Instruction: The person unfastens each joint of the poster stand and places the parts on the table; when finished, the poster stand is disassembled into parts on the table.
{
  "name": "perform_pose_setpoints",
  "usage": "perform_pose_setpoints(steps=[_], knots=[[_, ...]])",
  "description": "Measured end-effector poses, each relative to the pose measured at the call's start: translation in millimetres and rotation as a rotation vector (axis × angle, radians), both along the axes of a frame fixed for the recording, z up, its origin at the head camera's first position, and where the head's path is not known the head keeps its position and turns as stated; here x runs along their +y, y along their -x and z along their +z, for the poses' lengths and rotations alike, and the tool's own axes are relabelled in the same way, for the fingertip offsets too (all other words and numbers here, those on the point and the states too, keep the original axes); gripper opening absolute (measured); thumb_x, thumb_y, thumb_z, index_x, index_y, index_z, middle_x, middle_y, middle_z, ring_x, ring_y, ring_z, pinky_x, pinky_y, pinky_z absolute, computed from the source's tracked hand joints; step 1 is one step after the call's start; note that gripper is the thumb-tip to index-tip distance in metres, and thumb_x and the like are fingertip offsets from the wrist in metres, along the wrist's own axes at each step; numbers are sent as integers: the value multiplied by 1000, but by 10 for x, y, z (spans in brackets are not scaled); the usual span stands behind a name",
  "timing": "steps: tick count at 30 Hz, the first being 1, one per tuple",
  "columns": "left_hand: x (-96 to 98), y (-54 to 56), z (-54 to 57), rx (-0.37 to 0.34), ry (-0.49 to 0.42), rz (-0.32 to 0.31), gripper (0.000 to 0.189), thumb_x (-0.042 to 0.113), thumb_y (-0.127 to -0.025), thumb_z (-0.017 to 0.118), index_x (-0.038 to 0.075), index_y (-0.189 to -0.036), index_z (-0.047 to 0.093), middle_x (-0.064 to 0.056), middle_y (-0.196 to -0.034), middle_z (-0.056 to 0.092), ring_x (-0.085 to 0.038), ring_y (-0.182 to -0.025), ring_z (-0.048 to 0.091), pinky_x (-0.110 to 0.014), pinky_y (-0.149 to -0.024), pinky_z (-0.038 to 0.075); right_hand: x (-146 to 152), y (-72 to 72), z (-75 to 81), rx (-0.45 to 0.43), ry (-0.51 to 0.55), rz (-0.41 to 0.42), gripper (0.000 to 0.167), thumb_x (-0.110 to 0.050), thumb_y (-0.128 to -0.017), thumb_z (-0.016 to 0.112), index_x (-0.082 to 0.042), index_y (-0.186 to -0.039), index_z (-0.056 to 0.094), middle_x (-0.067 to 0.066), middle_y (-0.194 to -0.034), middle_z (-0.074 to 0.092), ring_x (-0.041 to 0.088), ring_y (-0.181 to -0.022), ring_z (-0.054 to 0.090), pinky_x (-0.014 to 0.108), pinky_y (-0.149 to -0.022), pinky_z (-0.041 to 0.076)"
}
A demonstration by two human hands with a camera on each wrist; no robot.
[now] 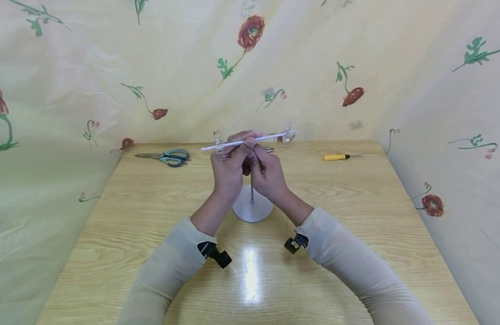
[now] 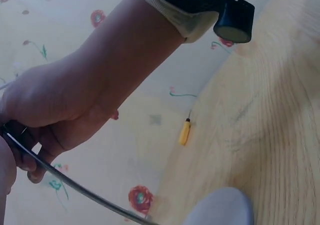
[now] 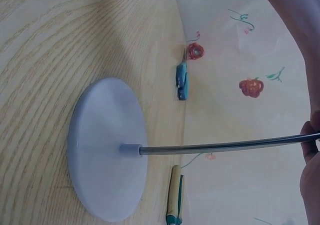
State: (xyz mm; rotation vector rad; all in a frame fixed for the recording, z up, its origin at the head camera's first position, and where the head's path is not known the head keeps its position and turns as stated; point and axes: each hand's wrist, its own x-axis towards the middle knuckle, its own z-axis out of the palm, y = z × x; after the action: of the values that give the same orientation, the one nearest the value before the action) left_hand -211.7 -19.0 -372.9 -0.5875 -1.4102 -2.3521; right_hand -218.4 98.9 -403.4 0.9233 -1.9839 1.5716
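A thin white bar point(image 1: 266, 138) with a clear plastic clip at each end lies slightly tilted atop a curved metal rod point(image 3: 225, 147). My left hand point(image 1: 227, 174) pinches the bar left of its middle, thumb in front and fingers behind, beside the left clip point(image 1: 219, 143). Just below the bar, my right hand point(image 1: 269, 175) grips the top of the rod between thumb and curled fingers. The joint between bar and rod is hidden by the fingers. Down on the table, the rod's foot fits into a round white base point(image 3: 107, 185).
Scissors with blue-grey handles point(image 1: 174, 158) lie at the back left of the wooden table point(image 1: 160, 198). A yellow-handled screwdriver point(image 1: 335, 157) lies at the back right. Behind the stand is a tool with a tan and green handle point(image 3: 174, 195). Flowered cloth surrounds the table's back and sides.
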Motion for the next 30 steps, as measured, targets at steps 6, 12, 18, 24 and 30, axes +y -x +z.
perform_pose_setpoints(steps=[6,12,18,24,30], knots=[[-14,-10,35,46,30,54,18,27,-94,86,17,-109,90,6,-105,87,-18,-115,77,-30,-101,59,-9,-13,-12,-7,-3,-3,19,2,-113,50,5,-99,62,18,-71,68,25,-58,65,27,-56,57],[-25,0,55,-24,-6,-36,21,34,-93,86,21,-110,89,3,-108,87,-20,-125,78,-38,-118,55,-8,-23,-14,-19,-5,-4,20,1,-113,51,5,-97,62,17,-71,66,24,-59,65,24,-57,56],[-54,43,59,-62,22,-171,23,40,-90,84,27,-109,88,6,-111,87,-16,-127,78,-36,-118,55,42,-51,13,-13,-27,4,17,2,-114,49,4,-101,60,17,-70,64,24,-59,62,24,-58,53],[-91,47,14,-67,82,-127,26,46,-89,85,32,-111,89,10,-115,86,-8,-112,79,-19,-60,52,59,-72,96,-105,20,106,21,-7,-118,44,6,-109,58,19,-78,65,23,-64,62,29,-61,56],[-54,34,23,-17,146,-191,38,46,-99,78,20,-125,86,8,-121,85,-9,-106,76,-21,-74,56,33,-100,136,-125,29,67,24,3,-114,44,7,-95,59,20,-68,62,17,-59,58,27,-56,52]])
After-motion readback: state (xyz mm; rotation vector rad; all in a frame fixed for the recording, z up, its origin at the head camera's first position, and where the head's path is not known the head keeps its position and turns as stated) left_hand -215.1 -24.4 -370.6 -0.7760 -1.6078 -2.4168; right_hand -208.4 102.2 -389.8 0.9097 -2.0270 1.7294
